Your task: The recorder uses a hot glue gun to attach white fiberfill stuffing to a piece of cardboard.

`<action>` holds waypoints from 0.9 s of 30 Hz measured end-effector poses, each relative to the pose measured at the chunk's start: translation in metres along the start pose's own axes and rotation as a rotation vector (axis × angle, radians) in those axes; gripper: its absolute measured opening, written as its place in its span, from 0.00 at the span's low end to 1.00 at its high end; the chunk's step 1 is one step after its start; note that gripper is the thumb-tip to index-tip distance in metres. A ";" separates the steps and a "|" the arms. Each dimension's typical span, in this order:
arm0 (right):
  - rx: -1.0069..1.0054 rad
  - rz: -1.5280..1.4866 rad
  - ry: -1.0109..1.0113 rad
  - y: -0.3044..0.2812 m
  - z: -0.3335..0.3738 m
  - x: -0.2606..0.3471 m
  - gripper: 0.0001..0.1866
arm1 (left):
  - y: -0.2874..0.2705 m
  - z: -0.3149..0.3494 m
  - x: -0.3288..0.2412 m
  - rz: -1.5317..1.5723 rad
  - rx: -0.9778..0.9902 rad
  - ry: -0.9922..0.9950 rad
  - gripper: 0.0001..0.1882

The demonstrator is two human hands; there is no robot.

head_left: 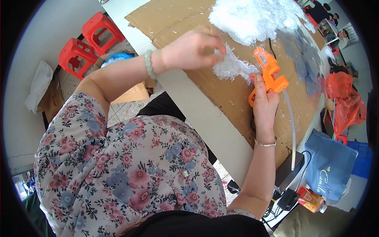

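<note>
My right hand point(264, 104) is wrapped round the handle of an orange hot glue gun point(270, 71). A long clear glue stick point(291, 126) trails from the gun's back end toward me. Beside the gun lies a small piece of white shaggy fabric point(235, 65), its lower right tip close to my right thumb. My left hand point(197, 48) is raised at that piece's upper left end, fingers curled in toward the thumb. The hand is slightly blurred; whatever its fingertips hold is too small to make out.
A heap of white shaggy fabric point(256, 19) covers the far part of a cardboard sheet point(213, 91) on the white table. Clear plastic discs point(302, 59) lie to the right. Red stools point(100, 33) stand left; a red bag point(345, 102) and blue bag point(329, 164) are at right.
</note>
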State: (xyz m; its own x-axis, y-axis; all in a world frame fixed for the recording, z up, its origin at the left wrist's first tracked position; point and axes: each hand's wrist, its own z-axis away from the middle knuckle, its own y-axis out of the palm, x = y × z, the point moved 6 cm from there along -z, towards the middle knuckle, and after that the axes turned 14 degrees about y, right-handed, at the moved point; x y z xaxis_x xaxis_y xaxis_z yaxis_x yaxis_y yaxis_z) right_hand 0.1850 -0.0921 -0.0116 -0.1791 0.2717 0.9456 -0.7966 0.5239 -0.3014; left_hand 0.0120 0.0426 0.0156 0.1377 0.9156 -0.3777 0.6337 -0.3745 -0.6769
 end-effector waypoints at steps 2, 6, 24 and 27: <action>-0.003 -0.006 -0.006 -0.001 -0.001 0.001 0.13 | 0.005 0.001 -0.019 -0.092 0.033 0.133 0.11; 0.005 -0.017 -0.002 0.005 0.000 0.004 0.13 | 0.017 0.005 -0.034 -0.226 0.151 0.301 0.10; 0.038 0.012 -0.036 0.014 0.011 0.012 0.12 | -0.031 0.029 0.009 -0.293 -0.094 0.021 0.06; 0.044 0.006 -0.030 0.011 0.010 0.012 0.12 | -0.024 0.035 -0.029 -0.274 -0.006 0.198 0.08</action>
State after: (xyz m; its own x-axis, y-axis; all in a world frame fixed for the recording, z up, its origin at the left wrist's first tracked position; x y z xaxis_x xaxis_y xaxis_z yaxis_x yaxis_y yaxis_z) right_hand 0.1683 -0.0913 -0.0020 -0.2003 0.2504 0.9472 -0.8201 0.4860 -0.3019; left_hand -0.0338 0.0205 0.0207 0.1064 0.9930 -0.0518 0.6717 -0.1102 -0.7325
